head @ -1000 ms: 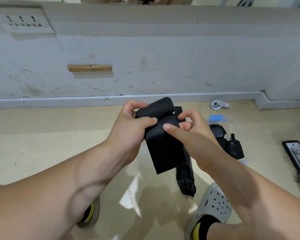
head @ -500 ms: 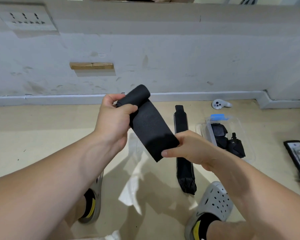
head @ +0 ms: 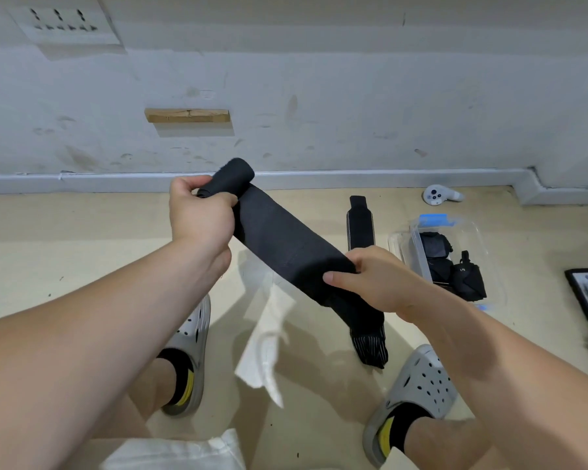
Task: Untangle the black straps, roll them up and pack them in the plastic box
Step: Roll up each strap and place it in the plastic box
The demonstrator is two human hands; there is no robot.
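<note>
Between left hand and right hand: black strap pulled taut, partly rolled.
Left curls round the roll, right pinches the free end; wind evenly under tension. Plastic box sits just beyond the right hand.

Bright, even light, soft floor shadows, wide-angle edge distortion

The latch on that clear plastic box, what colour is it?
The latch on the plastic box is blue; the head view shows it.
</note>
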